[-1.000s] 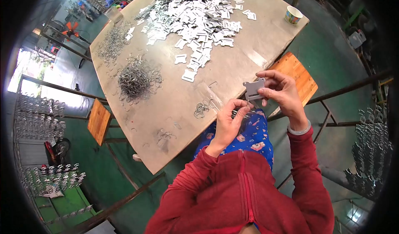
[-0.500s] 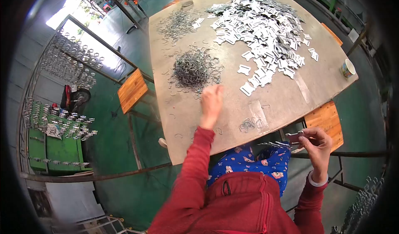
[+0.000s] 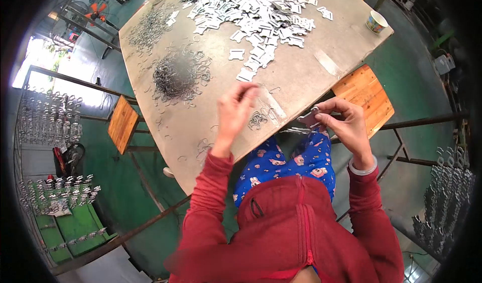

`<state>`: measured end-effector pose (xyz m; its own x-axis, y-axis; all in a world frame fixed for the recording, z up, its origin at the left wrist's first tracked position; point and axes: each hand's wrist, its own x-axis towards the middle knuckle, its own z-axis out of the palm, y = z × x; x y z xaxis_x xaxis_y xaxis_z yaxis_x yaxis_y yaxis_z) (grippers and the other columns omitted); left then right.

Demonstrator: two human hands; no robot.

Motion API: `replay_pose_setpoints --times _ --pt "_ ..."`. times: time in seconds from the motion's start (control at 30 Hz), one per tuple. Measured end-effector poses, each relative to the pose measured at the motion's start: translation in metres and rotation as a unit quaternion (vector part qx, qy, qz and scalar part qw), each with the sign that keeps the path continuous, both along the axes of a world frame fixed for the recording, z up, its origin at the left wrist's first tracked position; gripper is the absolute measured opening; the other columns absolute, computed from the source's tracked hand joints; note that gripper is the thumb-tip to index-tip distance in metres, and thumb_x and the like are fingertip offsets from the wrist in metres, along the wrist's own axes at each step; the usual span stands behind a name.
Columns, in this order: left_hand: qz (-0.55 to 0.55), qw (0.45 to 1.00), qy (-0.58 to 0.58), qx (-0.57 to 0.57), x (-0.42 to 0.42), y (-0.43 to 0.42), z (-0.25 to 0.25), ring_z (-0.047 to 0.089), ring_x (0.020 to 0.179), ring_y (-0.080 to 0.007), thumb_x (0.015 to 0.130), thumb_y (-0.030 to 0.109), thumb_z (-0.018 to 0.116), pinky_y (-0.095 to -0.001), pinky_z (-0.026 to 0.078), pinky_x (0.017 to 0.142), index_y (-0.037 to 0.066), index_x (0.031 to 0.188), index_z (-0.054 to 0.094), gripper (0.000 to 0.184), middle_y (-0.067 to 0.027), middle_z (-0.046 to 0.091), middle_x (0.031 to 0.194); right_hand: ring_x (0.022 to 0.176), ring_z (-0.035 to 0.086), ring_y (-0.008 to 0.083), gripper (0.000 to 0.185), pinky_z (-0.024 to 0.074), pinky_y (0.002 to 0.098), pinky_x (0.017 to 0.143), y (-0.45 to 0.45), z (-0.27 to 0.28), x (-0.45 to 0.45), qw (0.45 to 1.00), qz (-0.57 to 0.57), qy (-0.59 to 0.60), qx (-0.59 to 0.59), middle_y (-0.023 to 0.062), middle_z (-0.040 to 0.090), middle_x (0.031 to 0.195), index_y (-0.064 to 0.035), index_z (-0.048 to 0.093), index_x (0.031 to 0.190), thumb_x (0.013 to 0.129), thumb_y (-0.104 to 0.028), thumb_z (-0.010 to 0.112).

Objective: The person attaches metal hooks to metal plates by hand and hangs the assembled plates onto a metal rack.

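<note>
My left hand [image 3: 235, 113], slightly blurred, is raised over the table [image 3: 296, 72], with thumb and fingers pinched together; anything between them is too small to make out. Just right of it on the tabletop lies a little group of wire hooks [image 3: 258, 120]. Beyond the table's near edge, my right hand [image 3: 346, 122] pinches a flat metal plate [image 3: 309, 118] between thumb and fingers. Thin metal pieces [image 3: 296, 130] show beneath the plate, above my lap. A dense heap of wire hooks [image 3: 173, 77] sits left of my left hand. Many loose metal plates [image 3: 251, 12] are piled farther back.
A paper cup [image 3: 376, 22] stands at the table's right corner. Wooden stools [image 3: 365, 98] are beside the table on the right and left [image 3: 123, 125]. Racks of hanging metal parts [image 3: 50, 117] stand at the left, with more hanging at the right [image 3: 444, 202]. An orange fan is at the back left.
My left hand went from near the right hand to the wire heap, then came partway back. My right hand still holds the plate. The camera view turned and came back.
</note>
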<state>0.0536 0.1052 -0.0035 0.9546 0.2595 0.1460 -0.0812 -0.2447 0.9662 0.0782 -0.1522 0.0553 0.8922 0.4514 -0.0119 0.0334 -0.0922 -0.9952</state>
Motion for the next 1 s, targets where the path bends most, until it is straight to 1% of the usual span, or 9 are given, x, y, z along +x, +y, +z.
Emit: replay_pose_setpoints --times 0.1,0.23,0.43,0.53,0.57,0.67,0.7,0.83,1.0 --pt "-0.137 0.966 0.035 -0.219 -0.019 -0.051 0.040 0.059 0.074 -0.0091 0.085 0.004 0.062 -0.0236 0.049 0.066 -0.001 0.095 0.062 0.011 -0.0052 0.065 0.086 0.069 0.061 0.0087 0.013 0.0501 0.0209 0.060 0.001 -0.005 -0.003 1.000 -0.007 0.010 0.001 0.0055 0.066 0.080 0.0034 0.063 0.094 0.081 0.000 0.063" --pt "-0.177 0.930 0.045 -0.318 -0.020 -0.078 0.039 0.057 0.081 -0.0091 0.082 0.009 0.068 -0.0240 0.047 0.076 0.000 0.092 0.063 0.014 -0.0024 0.062 0.088 0.071 0.062 0.0093 0.013 0.0506 0.0210 0.061 0.003 -0.002 -0.010 1.000 -0.014 -0.006 -0.003 0.0059 0.066 0.081 0.0036 0.063 0.093 0.081 0.001 0.063" --pt "-0.173 0.926 0.103 -0.320 -0.017 -0.080 0.031 0.057 0.080 -0.0090 0.083 0.012 0.067 -0.0231 0.046 0.075 0.002 0.092 0.063 0.014 -0.0023 0.062 0.091 0.072 0.064 0.0107 0.013 0.0516 0.0225 0.063 0.000 -0.004 -0.014 1.000 -0.018 -0.007 -0.008 0.0070 0.066 0.081 0.0032 0.063 0.093 0.080 0.002 0.063" --pt "-0.152 0.928 0.084 -0.331 -0.018 -0.086 0.029 0.058 0.081 -0.0092 0.085 0.011 0.065 -0.0238 0.047 0.075 0.002 0.093 0.063 0.013 -0.0034 0.063 0.088 0.072 0.064 0.0111 0.016 0.0516 0.0238 0.064 0.002 -0.010 -0.014 0.991 -0.019 -0.120 -0.052 0.0081 0.066 0.079 0.0030 0.063 0.095 0.079 0.002 0.064" --pt "-0.135 0.929 0.097 -0.330 -0.020 -0.089 0.030 0.059 0.083 -0.0094 0.086 0.010 0.064 -0.0239 0.049 0.073 0.002 0.096 0.062 0.013 -0.0042 0.064 0.089 0.073 0.065 0.0115 0.017 0.0514 0.0245 0.064 0.003 -0.008 -0.014 0.988 -0.021 -0.139 -0.069 0.0089 0.066 0.079 0.0029 0.064 0.095 0.078 0.003 0.064" --pt "-0.089 0.965 0.041 -0.243 -0.028 -0.098 0.042 0.060 0.088 -0.0124 0.086 0.007 0.062 -0.0258 0.050 0.076 -0.001 0.097 0.061 0.013 -0.0061 0.064 0.094 0.074 0.065 0.0117 0.045 0.0510 0.0246 0.067 0.004 -0.006 -0.015 0.989 -0.011 -0.138 -0.046 0.0093 0.066 0.080 -0.0020 0.055 0.120 0.076 0.005 0.066" --pt "-0.091 0.976 0.016 -0.198 -0.030 -0.099 0.038 0.060 0.089 -0.0133 0.085 0.004 0.061 -0.0271 0.050 0.078 -0.001 0.096 0.060 0.012 -0.0070 0.064 0.094 0.074 0.064 0.0116 0.062 0.0512 0.0258 0.068 -0.001 -0.009 -0.010 0.990 0.024 -0.133 -0.032 0.0097 0.067 0.078 -0.0046 0.045 0.131 0.074 0.006 0.067" --pt "-0.112 0.982 -0.122 -0.094 -0.031 -0.101 0.032 0.062 0.089 -0.0191 0.078 -0.004 0.065 -0.0307 0.050 0.079 0.001 0.090 0.059 0.014 -0.0095 0.065 0.090 0.064 0.061 0.0126 0.041 0.0494 0.0232 0.060 -0.009 -0.018 0.030 0.997 0.037 0.045 0.050 0.0099 0.066 0.079 -0.0007 0.049 0.126 0.085 -0.002 0.055" --pt "-0.120 0.968 -0.218 -0.018 -0.031 -0.101 0.031 0.062 0.087 -0.0233 0.075 -0.001 0.068 -0.0409 0.043 0.086 0.005 0.089 0.057 0.019 -0.0081 0.065 0.090 0.070 0.062 0.0169 0.025 0.0504 0.0271 0.063 0.075 -0.063 0.113 0.990 0.056 -0.125 -0.030 0.0096 0.065 0.082 -0.0046 0.062 0.109 0.087 -0.001 0.051"
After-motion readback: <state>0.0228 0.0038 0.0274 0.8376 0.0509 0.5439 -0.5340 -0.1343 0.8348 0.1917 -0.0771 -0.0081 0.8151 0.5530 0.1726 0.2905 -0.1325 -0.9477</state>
